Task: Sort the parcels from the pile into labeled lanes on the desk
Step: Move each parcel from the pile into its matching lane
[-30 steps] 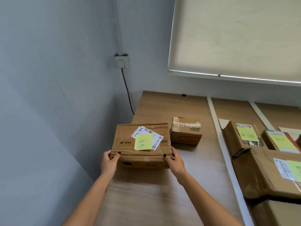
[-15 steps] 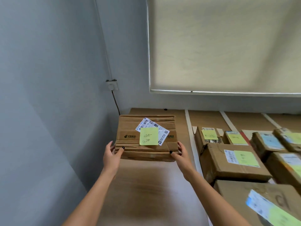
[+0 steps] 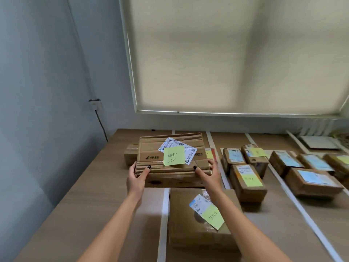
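While I hold the flat cardboard parcel (image 3: 171, 159) by its two short ends, my left hand (image 3: 136, 178) grips the left edge with the thumb laid over the top and my right hand (image 3: 207, 173) does the same on the right, fingers curled under where I cannot see them. A second ago this parcel sat low in the leftmost lane beside the small taped box (image 3: 130, 155); half a second ago I had it lifted and tipped toward me; now it has travelled to the right and hangs above the white tape strip (image 3: 164, 208) that splits the first lane from the second, hiding part of that small box behind it. The green sticky note (image 3: 173, 155) and the white shipping label (image 3: 178, 148) face up at me, so I can read the handwritten mark. My view has swung right too, and more of the counter (image 3: 79, 214) has come into sight, with rows of sorted boxes in the lanes further right. I take this to mean the first lane was the wrong one, or that I only checked the note there, and the parcel is still unsorted. Just below it lies a large box with a green note (image 3: 200, 218) in the second lane; if that lane is right, I would need to set mine down beyond it, clear of the tape.
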{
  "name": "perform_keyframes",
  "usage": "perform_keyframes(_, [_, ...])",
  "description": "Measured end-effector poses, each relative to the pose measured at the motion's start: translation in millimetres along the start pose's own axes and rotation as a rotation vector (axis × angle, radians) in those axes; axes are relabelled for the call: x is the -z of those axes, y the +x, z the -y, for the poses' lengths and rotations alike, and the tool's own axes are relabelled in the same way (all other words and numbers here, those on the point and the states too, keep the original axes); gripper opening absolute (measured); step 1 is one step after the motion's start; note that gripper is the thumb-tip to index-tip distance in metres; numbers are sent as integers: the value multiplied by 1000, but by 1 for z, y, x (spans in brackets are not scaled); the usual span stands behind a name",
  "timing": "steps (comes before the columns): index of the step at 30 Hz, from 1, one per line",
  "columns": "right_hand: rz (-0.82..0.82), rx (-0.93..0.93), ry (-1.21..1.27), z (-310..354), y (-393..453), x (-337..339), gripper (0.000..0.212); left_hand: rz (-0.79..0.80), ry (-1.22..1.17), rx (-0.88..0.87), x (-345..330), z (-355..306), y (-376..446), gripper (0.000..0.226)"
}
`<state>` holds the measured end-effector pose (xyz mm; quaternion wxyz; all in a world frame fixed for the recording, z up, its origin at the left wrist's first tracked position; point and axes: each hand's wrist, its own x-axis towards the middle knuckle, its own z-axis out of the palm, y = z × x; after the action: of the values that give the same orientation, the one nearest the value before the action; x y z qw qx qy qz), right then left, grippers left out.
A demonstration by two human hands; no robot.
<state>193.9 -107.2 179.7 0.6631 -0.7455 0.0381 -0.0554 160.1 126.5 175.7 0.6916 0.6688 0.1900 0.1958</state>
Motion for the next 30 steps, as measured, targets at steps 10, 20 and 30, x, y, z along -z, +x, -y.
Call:
perform_keyframes(10, [-203, 27, -106, -9, -25, 156, 56, 175, -18, 67, -124, 15, -71, 56])
perform_keyframes(20, [-243, -38, -107, -40, -11, 337, 69, 299, -3, 84, -269, 17, -174, 63])
perform_keyframes(30, [-137, -38, -187, -49, 3, 496, 72, 221, 53, 40, -385, 17, -284, 74])
